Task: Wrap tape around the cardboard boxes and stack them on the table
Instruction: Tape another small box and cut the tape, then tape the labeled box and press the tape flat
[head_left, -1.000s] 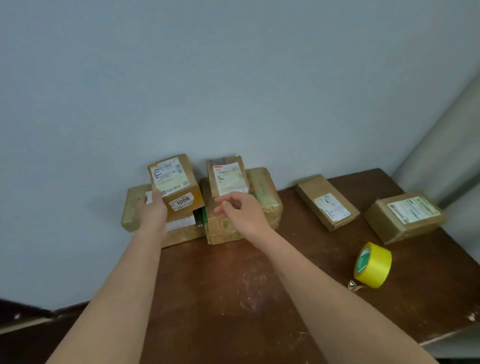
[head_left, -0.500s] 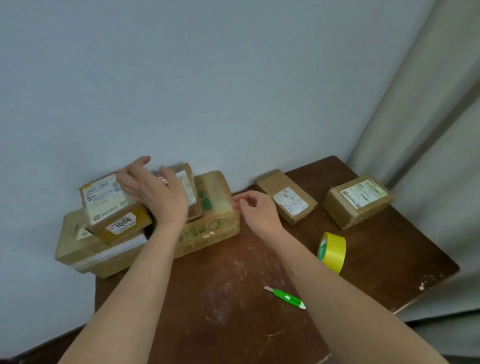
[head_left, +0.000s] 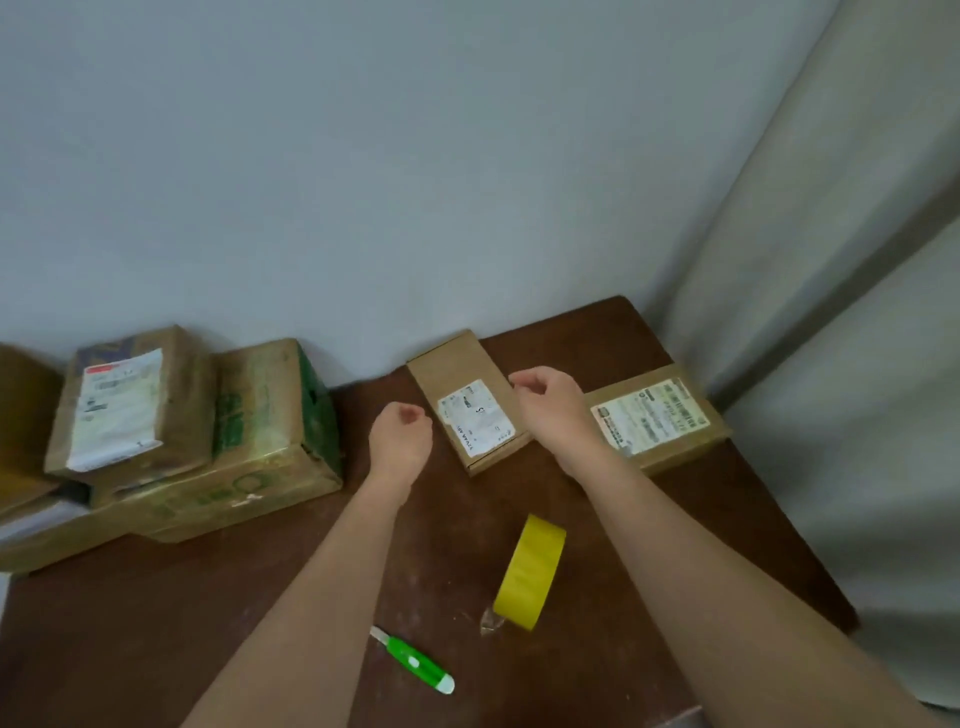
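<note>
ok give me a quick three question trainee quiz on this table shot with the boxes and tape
1. True or false: the yellow tape roll stands on its edge on the table.
2. Which hand is above the small labelled box? A) left hand B) right hand
3. Fill in: the green cutter lies nearest the person, just to the ___ of the tape roll.

Key: 1 true; 2 B; 3 left
</note>
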